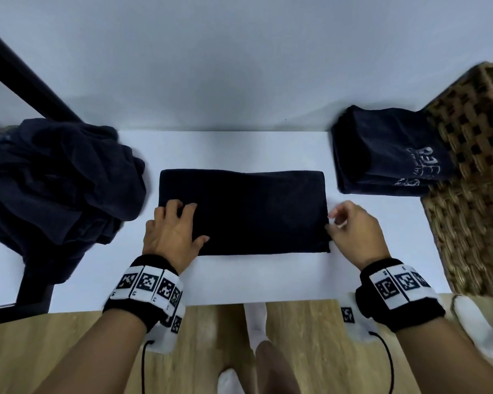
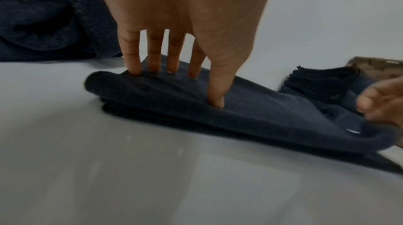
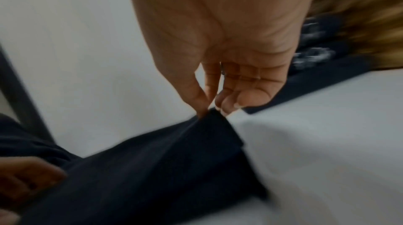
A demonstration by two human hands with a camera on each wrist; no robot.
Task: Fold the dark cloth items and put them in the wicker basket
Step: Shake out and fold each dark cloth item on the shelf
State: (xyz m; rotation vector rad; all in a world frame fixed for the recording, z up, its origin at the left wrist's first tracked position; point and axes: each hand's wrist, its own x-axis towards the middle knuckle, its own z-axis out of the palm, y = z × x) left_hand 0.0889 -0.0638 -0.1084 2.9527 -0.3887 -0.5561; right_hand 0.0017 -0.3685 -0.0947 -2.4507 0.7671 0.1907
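Folded dark cloth [image 1: 244, 213] lies mid-surface, long axis running 9 to 3 o'clock. Left hand [image 1: 171, 233] presses its 9 o'clock end with straight fingers [image 2: 152, 53]; right hand [image 1: 356, 231] pinches the 3 o'clock edge, nearer the wicker basket [image 1: 473, 200] at 3 o'clock

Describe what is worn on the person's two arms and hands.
Both forearms are bare, with no sleeves or gloves. The left wrist carries a black band faced with white tiles printed with black square codes; the right wrist carries the same kind. A white block hangs under each band, also tagged with codes, and a thin black cable loops down from each. The left hand and right hand show no rings.
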